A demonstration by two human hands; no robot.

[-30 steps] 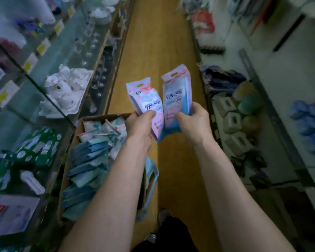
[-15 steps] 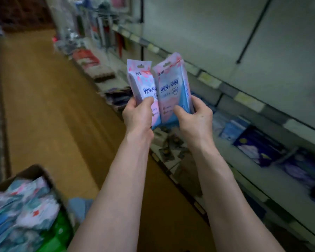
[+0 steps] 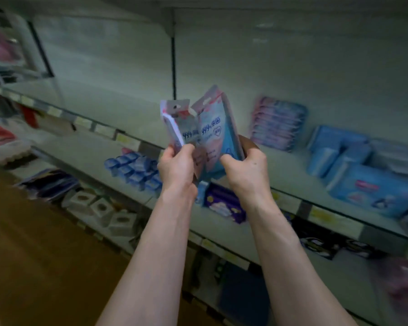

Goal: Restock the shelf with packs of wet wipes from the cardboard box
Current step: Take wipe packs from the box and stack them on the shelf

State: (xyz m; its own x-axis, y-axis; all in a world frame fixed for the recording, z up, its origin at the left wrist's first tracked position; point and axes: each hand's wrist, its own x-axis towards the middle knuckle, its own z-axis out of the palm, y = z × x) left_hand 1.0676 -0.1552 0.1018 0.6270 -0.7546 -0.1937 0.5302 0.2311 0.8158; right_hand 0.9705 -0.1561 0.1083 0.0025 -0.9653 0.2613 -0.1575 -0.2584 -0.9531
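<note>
I hold pink-and-blue packs of wet wipes upright in front of the shelf. My left hand (image 3: 178, 164) grips the left packs (image 3: 174, 124) by their lower end. My right hand (image 3: 245, 167) grips the right pack (image 3: 216, 128), printed "999". The packs touch and overlap in the middle. Behind them runs the white shelf (image 3: 85, 109), with a stack of similar pink wipes packs (image 3: 278, 123) lying on it to the right of my hands. The cardboard box is out of view.
Blue packs (image 3: 368, 180) fill the shelf at the right. Lower shelves hold small blue packs (image 3: 134, 167), a purple pack (image 3: 224, 204) and white tissue boxes (image 3: 99, 208). A dark upright post (image 3: 173, 55) divides the back panel. Wooden floor (image 3: 33, 255) lies at the left.
My view has swung from the aisle and the cardboard box round to face the shelf. Both hands have kept their packs and brought them closer together, toward the shelf.
</note>
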